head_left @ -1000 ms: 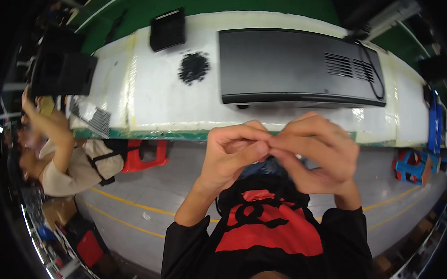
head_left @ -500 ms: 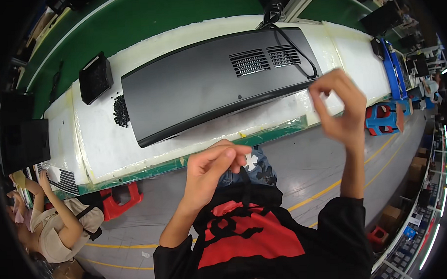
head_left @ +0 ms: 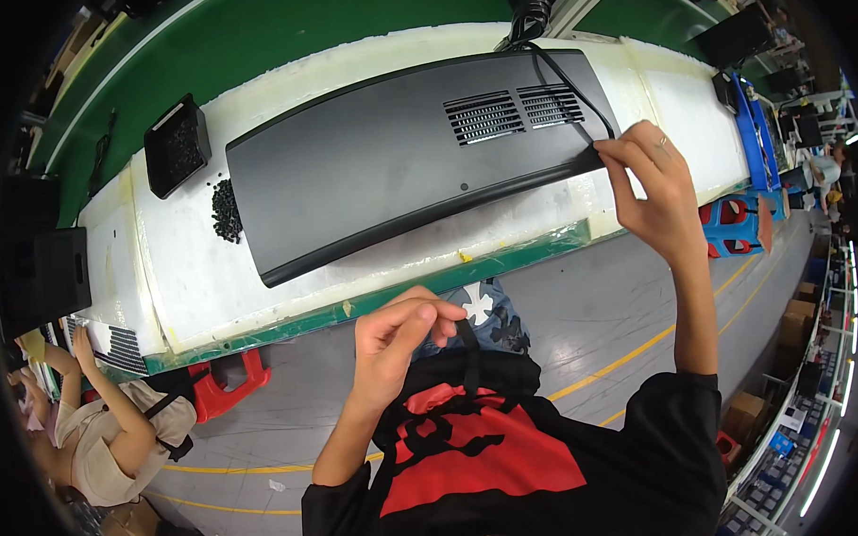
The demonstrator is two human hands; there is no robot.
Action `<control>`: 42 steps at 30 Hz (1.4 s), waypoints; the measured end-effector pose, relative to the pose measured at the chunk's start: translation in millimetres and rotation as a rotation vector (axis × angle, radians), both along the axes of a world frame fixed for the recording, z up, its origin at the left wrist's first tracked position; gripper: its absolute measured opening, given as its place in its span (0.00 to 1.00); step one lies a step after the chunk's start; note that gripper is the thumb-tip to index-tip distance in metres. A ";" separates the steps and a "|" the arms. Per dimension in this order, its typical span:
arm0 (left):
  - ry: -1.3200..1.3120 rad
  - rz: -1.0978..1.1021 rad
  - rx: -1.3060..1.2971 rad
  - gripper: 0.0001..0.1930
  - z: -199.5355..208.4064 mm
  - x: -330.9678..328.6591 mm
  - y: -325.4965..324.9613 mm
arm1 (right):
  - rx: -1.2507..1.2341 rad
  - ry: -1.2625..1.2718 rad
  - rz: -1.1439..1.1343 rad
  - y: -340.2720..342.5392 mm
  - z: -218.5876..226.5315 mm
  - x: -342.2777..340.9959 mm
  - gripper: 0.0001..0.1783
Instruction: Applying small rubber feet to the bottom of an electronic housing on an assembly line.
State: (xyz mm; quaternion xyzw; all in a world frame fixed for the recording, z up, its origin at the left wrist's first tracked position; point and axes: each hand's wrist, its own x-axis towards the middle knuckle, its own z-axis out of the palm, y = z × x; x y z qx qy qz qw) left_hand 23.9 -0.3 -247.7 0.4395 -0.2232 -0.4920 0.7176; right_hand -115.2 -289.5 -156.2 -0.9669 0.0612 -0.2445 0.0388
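Vented dark-grey housing [head_left: 359, 166] lies on the white-covered workbench [head_left: 194, 290], at twelve o'clock from the person. Around its middle, the slotted vents [head_left: 485, 118] sit toward two o'clock, crossed by a black cable [head_left: 570, 81] from a coiled bundle between one and two. At the housing's four o'clock corner, the right hand [head_left: 655, 189] pinches thumb and forefinger narrowly together beside the cable's lower end; whether it grips anything cannot be told. Off the housing's front edge, toward six o'clock, the left hand [head_left: 385, 353] is loosely curled, fingers close to the thumb; its contents, if any, cannot be made out. Small black pieces [head_left: 226, 214] lie heaped toward eight o'clock, near a black tray [head_left: 201, 155] at nine.
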 end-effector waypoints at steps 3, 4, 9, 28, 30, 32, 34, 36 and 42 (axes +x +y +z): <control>0.005 0.050 0.026 0.15 -7.3 2.5 8.6 | 0.059 -0.003 -0.072 11.3 -11.3 -3.9 0.11; 0.002 0.048 0.026 0.15 -6.4 1.2 10.1 | 0.085 -0.016 -0.088 14.4 -10.5 -7.7 0.11; -0.028 0.159 0.055 0.15 -9.3 -0.7 23.8 | 0.077 -0.037 -0.120 20.7 -11.6 -5.3 0.12; -0.153 0.675 0.060 0.14 -33.0 46.6 78.6 | -0.091 -0.244 -0.203 20.8 -37.2 -13.3 0.20; -0.283 0.706 0.091 0.13 -42.2 59.0 62.8 | -0.135 -0.151 -0.222 22.8 -35.7 -15.1 0.20; -0.505 0.694 0.195 0.16 -63.6 75.7 61.3 | 0.131 -0.162 -0.142 12.1 -34.6 -22.5 0.21; -0.605 0.687 0.204 0.20 -86.7 76.2 48.1 | 0.536 -0.267 -0.085 -16.7 -48.4 -40.0 0.21; -0.656 0.610 0.225 0.27 -115.9 80.7 35.5 | 0.903 -0.519 -0.071 -22.1 -67.3 -20.2 0.24; -0.441 0.701 0.303 0.09 -128.5 81.0 15.5 | 1.210 -0.182 -0.334 -23.5 -188.8 -5.4 0.35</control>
